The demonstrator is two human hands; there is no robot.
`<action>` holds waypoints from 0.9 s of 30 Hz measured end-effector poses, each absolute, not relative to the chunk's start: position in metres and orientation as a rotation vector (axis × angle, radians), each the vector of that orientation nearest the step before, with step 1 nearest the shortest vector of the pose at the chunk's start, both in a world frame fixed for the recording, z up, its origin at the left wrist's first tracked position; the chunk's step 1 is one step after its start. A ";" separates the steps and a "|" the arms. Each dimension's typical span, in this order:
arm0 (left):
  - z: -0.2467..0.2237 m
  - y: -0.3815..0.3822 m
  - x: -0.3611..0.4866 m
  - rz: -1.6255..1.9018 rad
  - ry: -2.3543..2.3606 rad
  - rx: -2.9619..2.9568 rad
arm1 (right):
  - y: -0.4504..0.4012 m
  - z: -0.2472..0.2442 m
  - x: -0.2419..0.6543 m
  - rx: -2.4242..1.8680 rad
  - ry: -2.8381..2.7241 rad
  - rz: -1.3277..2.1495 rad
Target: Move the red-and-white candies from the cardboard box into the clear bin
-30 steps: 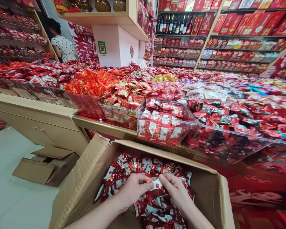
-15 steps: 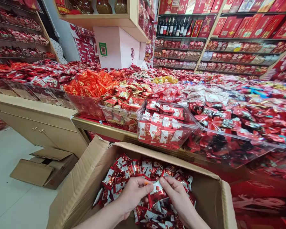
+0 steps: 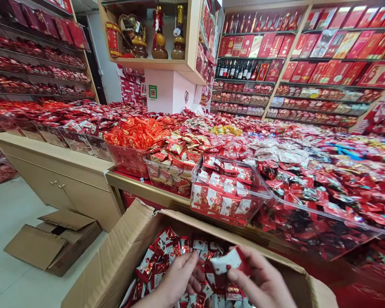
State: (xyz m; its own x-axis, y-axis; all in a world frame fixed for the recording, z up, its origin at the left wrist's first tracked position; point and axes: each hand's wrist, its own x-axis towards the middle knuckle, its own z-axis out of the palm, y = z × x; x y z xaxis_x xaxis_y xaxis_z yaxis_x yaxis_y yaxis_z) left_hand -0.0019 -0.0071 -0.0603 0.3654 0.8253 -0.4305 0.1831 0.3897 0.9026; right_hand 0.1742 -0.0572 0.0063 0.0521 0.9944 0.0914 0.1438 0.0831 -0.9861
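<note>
An open cardboard box (image 3: 109,261) holds a heap of small red and white wrapped packets (image 3: 147,263). Over its right half, my right hand (image 3: 259,273) pinches one red and white packet (image 3: 227,262) between thumb and fingers. My left hand (image 3: 181,276) is just left of that packet, above the heap, with its fingers slightly curled and apart; nothing shows in it. Behind the box, a clear bin (image 3: 231,209) on the counter is filled with similar red and white packets.
A gold-edged counter (image 3: 128,182) with clear bins of wrapped sweets runs behind the box. A smaller open carton (image 3: 69,244) lies on the floor at left. Shelves (image 3: 288,72) with bottles and red boxes stand at the back.
The view has tilted up. My left hand has let go of the packet, which my right hand has lifted slightly and moved right, away from the left.
</note>
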 end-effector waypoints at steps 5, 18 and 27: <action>-0.079 -0.007 -0.024 0.154 1.321 2.026 | 0.002 0.122 0.196 -1.274 -1.509 0.409; -0.065 0.002 -0.026 -0.370 1.535 2.245 | 0.149 0.117 0.163 -1.727 -1.941 0.459; -0.070 0.017 -0.026 -0.174 1.732 2.290 | 0.142 0.117 0.162 -1.724 -2.004 0.012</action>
State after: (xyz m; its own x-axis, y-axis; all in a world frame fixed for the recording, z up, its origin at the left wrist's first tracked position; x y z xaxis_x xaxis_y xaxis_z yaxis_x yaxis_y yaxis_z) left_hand -0.0259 0.0175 -0.0705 0.2803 0.9261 -0.2525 0.9578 -0.2525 0.1372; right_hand 0.1622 0.1419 0.1166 -0.0793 0.9310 0.3564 0.9266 0.2007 -0.3181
